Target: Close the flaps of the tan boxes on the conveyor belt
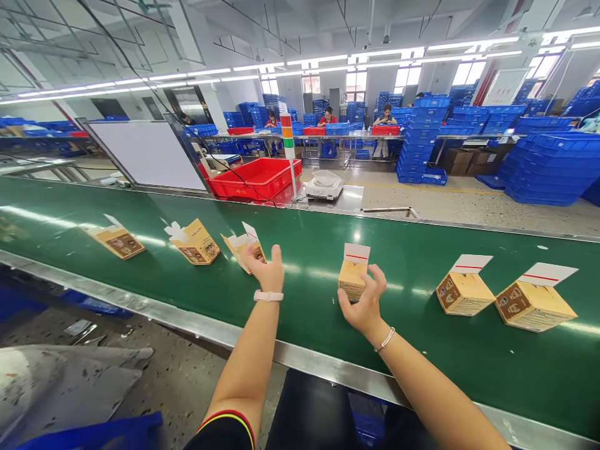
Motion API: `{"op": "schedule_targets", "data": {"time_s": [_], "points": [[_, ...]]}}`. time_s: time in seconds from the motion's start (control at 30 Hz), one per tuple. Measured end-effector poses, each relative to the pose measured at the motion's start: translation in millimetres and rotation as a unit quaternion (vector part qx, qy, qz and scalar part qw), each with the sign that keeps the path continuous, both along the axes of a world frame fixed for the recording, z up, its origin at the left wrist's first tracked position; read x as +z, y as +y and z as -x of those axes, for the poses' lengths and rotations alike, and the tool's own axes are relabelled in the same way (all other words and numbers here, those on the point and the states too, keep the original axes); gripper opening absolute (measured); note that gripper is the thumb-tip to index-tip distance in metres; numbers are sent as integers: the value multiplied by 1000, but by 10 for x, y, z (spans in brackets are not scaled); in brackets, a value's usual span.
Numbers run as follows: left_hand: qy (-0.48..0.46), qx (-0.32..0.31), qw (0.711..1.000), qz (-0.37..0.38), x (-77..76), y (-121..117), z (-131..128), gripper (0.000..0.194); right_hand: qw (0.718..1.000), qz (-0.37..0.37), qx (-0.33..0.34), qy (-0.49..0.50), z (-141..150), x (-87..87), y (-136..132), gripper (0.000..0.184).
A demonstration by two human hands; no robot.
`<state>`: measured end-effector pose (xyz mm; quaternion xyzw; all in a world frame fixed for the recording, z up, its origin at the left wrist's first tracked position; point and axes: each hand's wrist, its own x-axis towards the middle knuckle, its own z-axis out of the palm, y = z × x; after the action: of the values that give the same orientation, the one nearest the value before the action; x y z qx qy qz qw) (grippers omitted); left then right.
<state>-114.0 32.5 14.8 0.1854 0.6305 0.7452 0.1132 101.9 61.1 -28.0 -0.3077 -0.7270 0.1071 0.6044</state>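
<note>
Several small tan cartons lie in a row on a green conveyor belt (422, 362). My left hand (266, 267) rests against a carton (241, 245) whose white flap is open, fingers curled on its near end. My right hand (364, 302) cups the near side of another carton (352, 275), which stands with its white, red-striped flap up. To the left lie two more cartons (195, 242) (117, 240) with open flaps. To the right sit two cartons (464, 290) (534, 303) with raised flaps.
A red tray (255, 178), a white scale (324, 185) and a signal light pole (288, 147) stand behind the belt. A white board (145, 153) leans at the back left. Stacks of blue crates (548, 165) fill the right. Three people sit at a far table (328, 134).
</note>
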Motion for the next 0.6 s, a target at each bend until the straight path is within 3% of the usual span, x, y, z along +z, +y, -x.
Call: {"op": "schedule_targets", "data": {"time_s": [0.03, 0.1, 0.13, 0.2, 0.3, 0.43, 0.6], "points": [[34, 80, 996, -21, -11, -64, 192, 71, 996, -80, 27, -20, -2, 1, -86, 46], [94, 151, 984, -21, -33, -156, 555, 81, 983, -162, 74, -45, 21, -15, -222, 42], [112, 146, 983, -5, -40, -183, 709, 84, 980, -169, 92, -52, 41, -31, -267, 42], [111, 70, 991, 41, -36, -203, 931, 86, 978, -157, 124, -67, 93, -77, -305, 40], [93, 9, 990, 102, 5, -187, 1023, 78, 976, -92, 162, -117, 189, -149, -257, 35], [150, 46, 973, 171, 90, -196, 736, 61, 963, -5, 211, -168, 361, -178, -117, 36], [213, -18, 957, 194, 68, -353, -45, 62, 952, 9, 237, -195, 529, -223, -42, 57]]}}
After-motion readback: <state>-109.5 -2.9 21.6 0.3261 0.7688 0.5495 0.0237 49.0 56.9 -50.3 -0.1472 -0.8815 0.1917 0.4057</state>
